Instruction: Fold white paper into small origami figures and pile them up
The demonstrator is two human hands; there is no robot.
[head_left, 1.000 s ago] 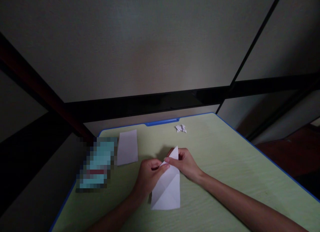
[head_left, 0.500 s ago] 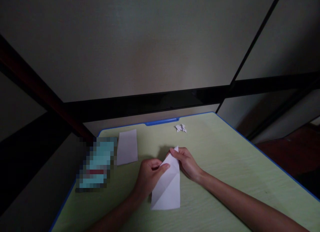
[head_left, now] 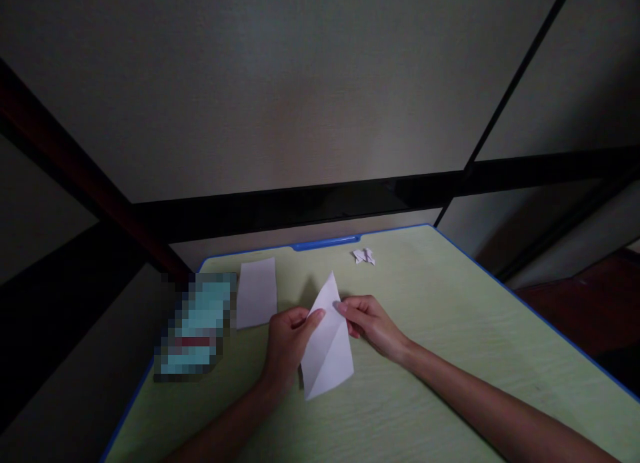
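Above the table [head_left: 425, 303], the paper [head_left: 327, 356] was pinched by the left hand [head_left: 287, 346] and right hand [head_left: 373, 323], its tip pointing away (creased, seemingly, in dim light). Uneven tugging from either side could have torn or skewed it.

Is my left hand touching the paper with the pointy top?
Touching. The head view shows the left hand with its thumb lying over the left edge of the pointy paper.

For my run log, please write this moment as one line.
left hand: holds folded paper | right hand: pinches its right edge | white sheet: flat, left
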